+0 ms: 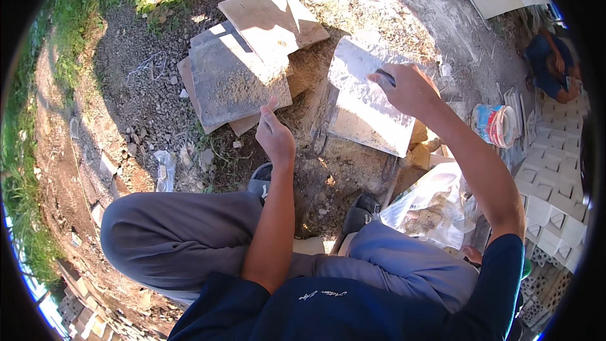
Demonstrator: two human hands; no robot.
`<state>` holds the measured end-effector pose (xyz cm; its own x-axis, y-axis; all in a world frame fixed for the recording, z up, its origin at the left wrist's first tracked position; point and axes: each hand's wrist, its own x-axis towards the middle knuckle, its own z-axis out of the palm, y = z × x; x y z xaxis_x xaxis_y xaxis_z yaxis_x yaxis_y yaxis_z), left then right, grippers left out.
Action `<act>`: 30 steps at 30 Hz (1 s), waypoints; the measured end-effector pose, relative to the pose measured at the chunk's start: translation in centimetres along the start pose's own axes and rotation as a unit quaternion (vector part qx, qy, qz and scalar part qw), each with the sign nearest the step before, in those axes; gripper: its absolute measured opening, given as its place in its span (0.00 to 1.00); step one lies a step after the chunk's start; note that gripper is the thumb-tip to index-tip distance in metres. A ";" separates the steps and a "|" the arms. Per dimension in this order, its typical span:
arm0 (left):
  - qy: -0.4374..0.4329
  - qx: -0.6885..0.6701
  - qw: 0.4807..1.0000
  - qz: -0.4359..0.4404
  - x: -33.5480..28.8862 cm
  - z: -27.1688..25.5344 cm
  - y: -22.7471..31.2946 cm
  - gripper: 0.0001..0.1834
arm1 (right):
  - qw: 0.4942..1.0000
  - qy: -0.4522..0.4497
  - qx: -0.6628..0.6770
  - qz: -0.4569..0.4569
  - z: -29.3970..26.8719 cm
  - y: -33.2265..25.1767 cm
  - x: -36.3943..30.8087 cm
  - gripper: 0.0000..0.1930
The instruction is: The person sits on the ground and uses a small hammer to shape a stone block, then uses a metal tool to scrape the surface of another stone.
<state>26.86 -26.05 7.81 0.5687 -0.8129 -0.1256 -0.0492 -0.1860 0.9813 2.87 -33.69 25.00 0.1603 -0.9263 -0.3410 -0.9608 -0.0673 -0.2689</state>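
My right hand [409, 90] is closed around a small dark tool [387, 76], mostly hidden by the fingers, over a pale slab. This slab [369, 129] has a sunlit, whitish surface and lies tilted in front of me to the right. My left hand [276, 140] is raised by the near edge of a grey square slab [221, 82] with crumbs of grit on it. Its fingers are curled together, and whatever they may hold is hidden. Whether they touch the slab's edge is unclear. Beneath and behind it, more flat slabs [268, 22] are stacked unevenly.
A paint bucket [494, 125] stands at the right, with a white plastic sack [435, 208] nearer my knee. Pale patterned blocks [549, 164] line the far right, near another person [550, 63]. Gravel [136, 82] and green plants [76, 31] lie left.
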 end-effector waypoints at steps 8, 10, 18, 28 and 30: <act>-0.031 0.024 0.999 0.033 -1.6 0.6 0.2 0.28 | 0.989 -0.142 0.027 -0.032 1.8 1.5 -11.6 0.21; -0.080 0.074 0.981 0.161 -3.3 2.4 1.4 0.25 | 0.987 -0.137 0.081 -0.009 1.4 1.9 -12.3 0.20; -0.374 0.190 0.822 0.385 -7.0 12.4 7.0 0.28 | 0.977 -0.001 0.181 0.114 1.9 6.0 -9.9 0.22; -0.337 0.318 0.759 0.457 1.2 18.6 5.4 0.33 | 0.990 -0.010 0.138 0.032 -1.0 5.6 -0.5 0.20; -0.348 0.311 0.762 0.449 0.7 18.9 4.2 0.33 | 0.997 -0.016 0.075 0.030 -0.1 6.4 -0.1 0.23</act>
<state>11.52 -37.84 9.07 -0.4853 -0.8227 0.2960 -0.6653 0.5671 0.4855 -3.33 -34.08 23.39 0.1127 -0.9146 -0.3884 -0.9246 0.0466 -0.3780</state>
